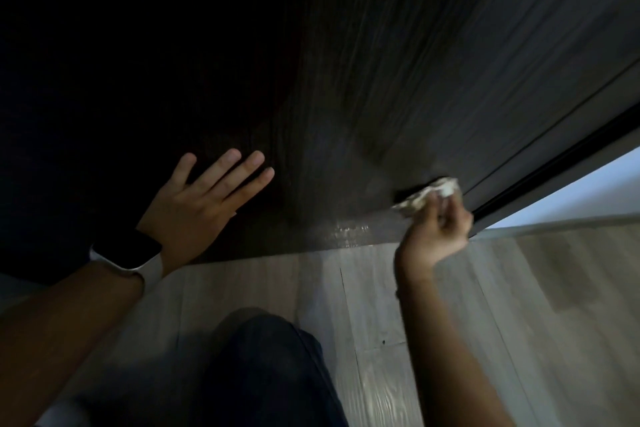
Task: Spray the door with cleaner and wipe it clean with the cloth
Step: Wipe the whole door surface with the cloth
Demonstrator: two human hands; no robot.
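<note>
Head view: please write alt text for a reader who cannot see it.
A person's right hand presses a crumpled cloth low on a dark wood-grain door near the floor. The left hand, fingers spread and a watch on its wrist, rests flat on the door.

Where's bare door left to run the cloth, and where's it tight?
Free: door above the cloth, and the span between left hand and right hand. Tight: bottom right corner by the door's edge.
</note>
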